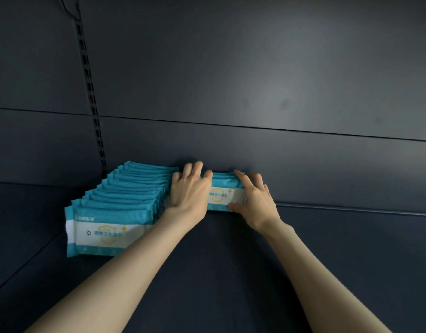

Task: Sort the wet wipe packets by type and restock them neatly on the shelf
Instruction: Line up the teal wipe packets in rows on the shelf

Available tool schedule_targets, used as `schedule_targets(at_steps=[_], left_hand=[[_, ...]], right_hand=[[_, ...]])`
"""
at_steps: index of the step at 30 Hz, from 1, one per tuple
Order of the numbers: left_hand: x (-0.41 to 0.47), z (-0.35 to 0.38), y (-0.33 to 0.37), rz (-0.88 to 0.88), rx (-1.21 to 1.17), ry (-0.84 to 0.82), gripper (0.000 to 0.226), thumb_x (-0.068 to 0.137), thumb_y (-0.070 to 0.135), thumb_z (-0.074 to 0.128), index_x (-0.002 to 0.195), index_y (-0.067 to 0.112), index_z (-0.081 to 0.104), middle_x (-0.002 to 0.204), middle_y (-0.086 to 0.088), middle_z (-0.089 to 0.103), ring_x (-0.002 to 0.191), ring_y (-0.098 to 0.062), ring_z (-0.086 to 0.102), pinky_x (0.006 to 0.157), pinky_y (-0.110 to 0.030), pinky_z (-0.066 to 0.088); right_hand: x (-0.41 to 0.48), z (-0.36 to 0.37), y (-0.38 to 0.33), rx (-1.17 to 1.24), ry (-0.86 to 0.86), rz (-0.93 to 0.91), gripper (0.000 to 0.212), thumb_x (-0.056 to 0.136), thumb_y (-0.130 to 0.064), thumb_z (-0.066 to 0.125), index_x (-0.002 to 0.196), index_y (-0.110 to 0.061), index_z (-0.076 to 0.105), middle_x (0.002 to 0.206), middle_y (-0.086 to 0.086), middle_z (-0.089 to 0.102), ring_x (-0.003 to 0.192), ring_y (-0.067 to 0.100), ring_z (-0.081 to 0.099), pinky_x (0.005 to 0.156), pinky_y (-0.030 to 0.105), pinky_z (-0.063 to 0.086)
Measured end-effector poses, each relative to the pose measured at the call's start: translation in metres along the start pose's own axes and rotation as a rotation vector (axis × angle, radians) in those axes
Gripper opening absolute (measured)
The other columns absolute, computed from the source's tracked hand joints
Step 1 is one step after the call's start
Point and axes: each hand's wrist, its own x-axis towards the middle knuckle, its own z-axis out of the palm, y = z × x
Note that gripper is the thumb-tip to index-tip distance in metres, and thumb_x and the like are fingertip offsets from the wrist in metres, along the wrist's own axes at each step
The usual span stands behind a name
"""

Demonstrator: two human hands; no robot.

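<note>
One long row of teal packets (116,205) stands done at the left of the shelf (231,265), and we are only starting a second beside it at the back, left hand (189,191) pressing spread fingers on the new packets (221,197), right hand (254,203) pinching their end

One head-worn wide-angle camera looks forward and slightly down onto a dark shelf deck (231,272), close enough that both bare forearms stretch from the lower edge to mid-frame. The left hand (189,188) and right hand (254,203) meet at a wet wipe packet (222,195) near centre. The back panel (255,68) fills the upper half, and its seams tilt, probably from lens distortion.
</note>
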Motion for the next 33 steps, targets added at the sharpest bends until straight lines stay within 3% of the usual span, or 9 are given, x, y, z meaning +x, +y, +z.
schedule_targets(at_steps=[3,9,13,18,24,27,30,33], left_hand=[[0.002,0.006,-0.001,0.01,0.009,-0.021,0.073,0.088,0.014,0.064,0.148,0.016,0.022,0.155,-0.003,0.026,0.144,-0.021,0.017,0.11,-0.04,0.024],[-0.001,0.005,0.0,0.019,0.031,-0.078,0.073,0.091,0.013,0.06,0.15,0.014,0.016,0.157,-0.006,0.021,0.145,-0.024,0.014,0.111,-0.043,0.023],[-0.013,-0.024,0.003,0.057,0.002,-0.03,0.07,0.093,0.016,0.055,0.149,0.011,0.015,0.155,-0.01,0.022,0.144,-0.026,0.015,0.111,-0.042,0.023],[-0.056,-0.096,0.01,0.108,-0.148,0.171,0.034,0.095,0.023,0.049,0.128,0.014,0.049,0.129,-0.005,0.048,0.119,-0.027,0.045,0.093,-0.04,0.038],[-0.165,-0.145,0.041,0.201,-0.427,0.373,0.02,0.09,0.025,0.057,0.104,0.012,0.064,0.096,-0.003,0.066,0.084,-0.031,0.065,0.067,-0.04,0.052],[-0.239,-0.139,0.071,0.218,-0.495,0.366,0.024,0.086,0.029,0.051,0.097,0.013,0.065,0.084,0.001,0.068,0.07,-0.026,0.067,0.059,-0.039,0.054],[-0.313,-0.118,0.101,0.146,-0.542,0.333,0.017,0.087,0.024,0.056,0.093,0.012,0.066,0.077,0.002,0.068,0.064,-0.021,0.065,0.054,-0.037,0.053],[-0.382,-0.087,0.128,0.054,-0.567,0.194,0.013,0.085,0.022,0.059,0.091,0.013,0.066,0.072,0.003,0.068,0.06,-0.019,0.064,0.05,-0.036,0.052]], right_hand=[[0.0,0.001,0.0,-0.031,-0.013,0.014,0.083,0.086,-0.028,0.068,0.15,-0.031,0.016,0.143,0.001,0.025,0.125,0.025,0.033,0.095,0.04,0.043],[-0.002,-0.007,-0.008,-0.129,-0.06,0.045,0.083,0.087,-0.034,0.066,0.15,-0.034,0.011,0.144,0.004,0.022,0.128,0.027,0.031,0.096,0.042,0.042],[-0.012,-0.036,-0.023,-0.095,0.0,0.069,0.069,0.089,-0.03,0.064,0.148,-0.028,0.028,0.146,0.007,0.022,0.132,0.032,0.028,0.103,0.044,0.039],[-0.063,-0.093,-0.053,-0.081,0.173,-0.016,0.037,0.091,-0.026,0.059,0.126,-0.015,0.054,0.135,0.007,0.043,0.122,0.033,0.041,0.094,0.042,0.044],[-0.192,-0.123,-0.052,0.057,0.314,-0.171,0.024,0.092,-0.026,0.058,0.112,-0.013,0.063,0.111,0.002,0.06,0.104,0.026,0.053,0.084,0.043,0.048],[-0.269,-0.111,-0.036,0.117,0.325,-0.23,0.028,0.09,-0.028,0.055,0.109,-0.01,0.065,0.109,0.002,0.063,0.097,0.027,0.058,0.076,0.044,0.051],[-0.339,-0.09,-0.013,0.182,0.236,-0.278,0.027,0.089,-0.025,0.054,0.107,-0.009,0.066,0.107,0.003,0.064,0.096,0.027,0.06,0.072,0.042,0.053],[-0.4,-0.057,0.018,0.217,0.1,-0.228,0.025,0.089,-0.023,0.054,0.105,-0.008,0.067,0.105,0.004,0.065,0.091,0.028,0.061,0.065,0.042,0.054]])
